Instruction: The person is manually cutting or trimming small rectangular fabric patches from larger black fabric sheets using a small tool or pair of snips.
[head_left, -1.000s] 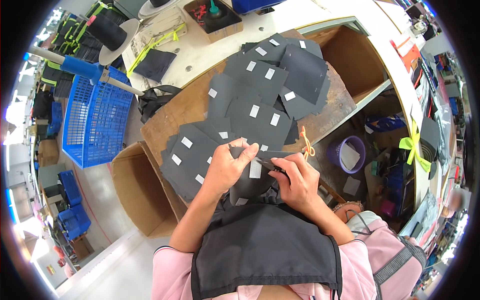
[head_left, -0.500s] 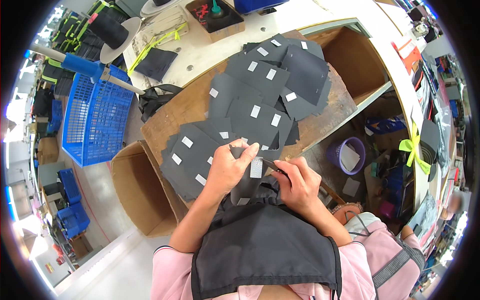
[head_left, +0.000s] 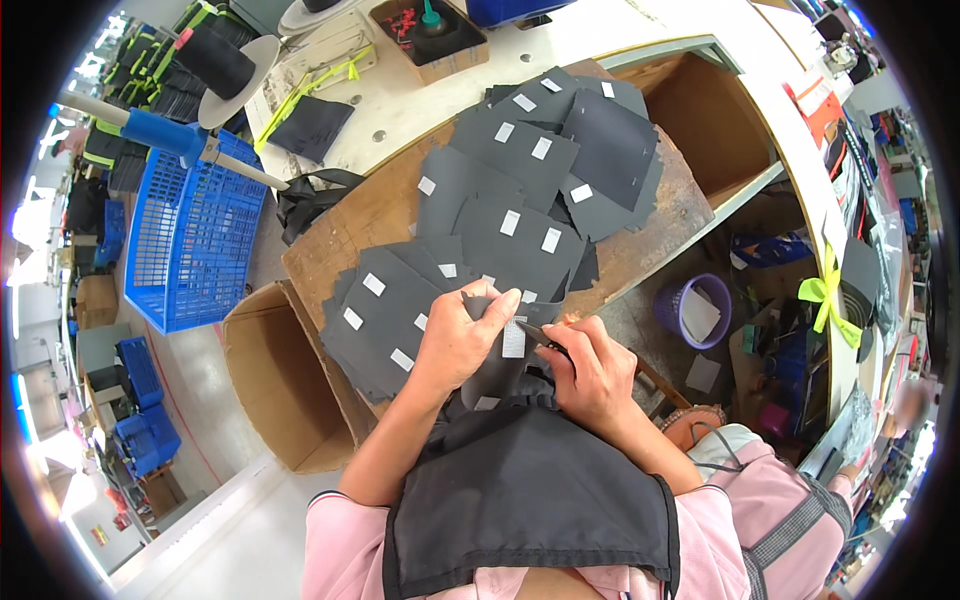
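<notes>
Head view: a dark panel (head_left: pixel 490 375) is pinched by the left hand (head_left: pixel 455 335) at six o'clock of the wooden board (head_left: pixel 340 245); a small dark tool (head_left: pixel 537 333) is gripped in the right hand (head_left: pixel 595 365), at the panel's three o'clock. A white patch (head_left: pixel 514 340) is already on it, but work there seems unfinished, the tool being held beside the patch. Loose panels (head_left: pixel 520 230) are spread from ten to one o'clock, many patched; which are finished cannot be told. The tool's handle is mostly hidden; the panel's lower part is hardly distinguished from the black apron (head_left: pixel 530 490).
</notes>
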